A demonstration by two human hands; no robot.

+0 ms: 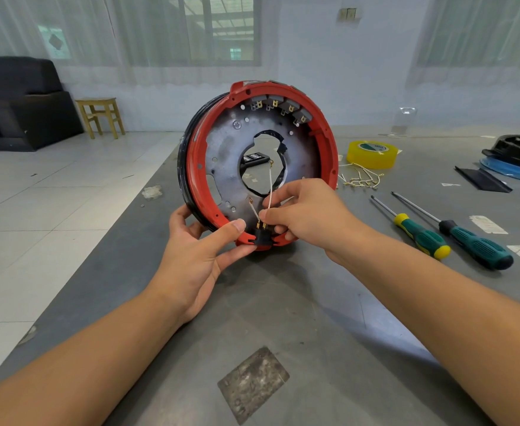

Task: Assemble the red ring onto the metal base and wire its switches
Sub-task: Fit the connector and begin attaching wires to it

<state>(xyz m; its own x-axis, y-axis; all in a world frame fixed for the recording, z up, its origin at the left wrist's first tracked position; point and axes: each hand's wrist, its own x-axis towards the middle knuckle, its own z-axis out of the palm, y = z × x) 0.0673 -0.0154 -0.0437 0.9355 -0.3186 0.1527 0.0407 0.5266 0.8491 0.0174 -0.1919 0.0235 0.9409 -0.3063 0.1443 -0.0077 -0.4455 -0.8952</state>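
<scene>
The left hand (pixel 203 253) gripped the upright red ring (pixel 260 167) at six o'clock on the bench (pixel 283 302); the right hand (pixel 304 210) apparently pinched a white wire (pixel 270 186).

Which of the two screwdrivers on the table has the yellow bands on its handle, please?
The screwdriver nearer the hands: its green handle has yellow at both ends, while the other screwdriver is green and black.

Soft, even daylight enters through the curtained windows (pixel 221 29) at the far side, leaving faint shadows beneath the forearms on the grey counter (pixel 298 302), a mild sheen there, sharp central focus, and wide-angle bending toward the edges.
</scene>
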